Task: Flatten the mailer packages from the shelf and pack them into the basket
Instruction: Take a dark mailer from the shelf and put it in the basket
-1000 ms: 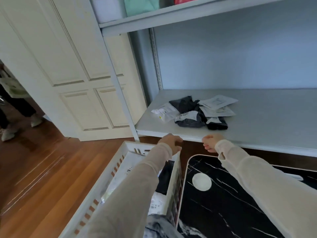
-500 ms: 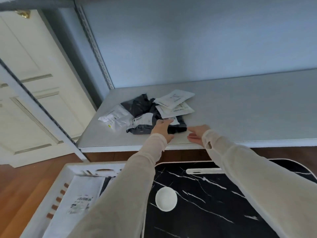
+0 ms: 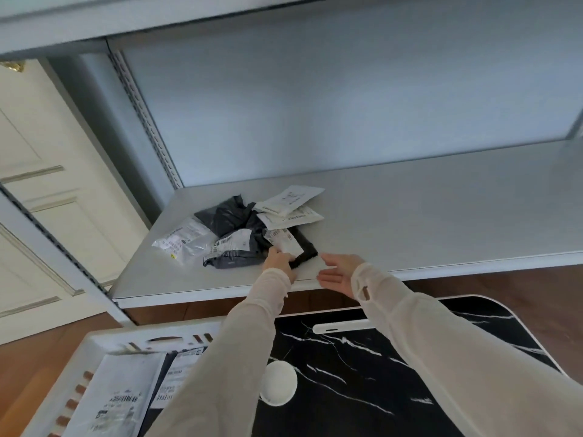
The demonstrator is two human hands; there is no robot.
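black mailer [image 3: 306, 250], near corner in l grip [image 3: 279, 264]

White panelled door [image 3: 47, 184] at left, brass knob [image 3: 12, 66] up by the top-left corner. Reddish-brown wood floor [image 3: 31, 367] below it. Bottom right: black marble-look tabletop [image 3: 362, 389] w/ white rim. A white round disc [image 3: 279, 383] lies on it, and a white bar [image 3: 340, 328] lies near its far edge.
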